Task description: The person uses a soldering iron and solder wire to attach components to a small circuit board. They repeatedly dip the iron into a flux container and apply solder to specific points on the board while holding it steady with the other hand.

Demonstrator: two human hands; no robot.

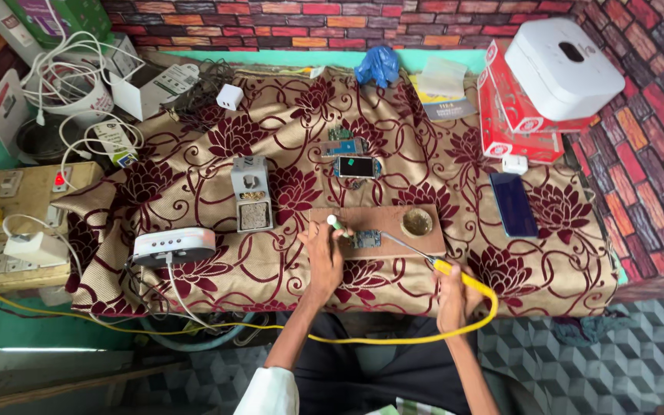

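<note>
The small circuit board (365, 239) lies on the wooden block (416, 240) (near the table's near edge). My left hand (323, 253) pinches a white-tipped tool (335, 224) beside it; my right hand (455, 296) grips the yellow soldering iron (455, 273), tip toward the board.

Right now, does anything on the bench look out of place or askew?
Mostly the cabling: white cords lie tangled at the far left, and the soldering iron's yellow cable droops off the table edge across the person's lap.
</note>
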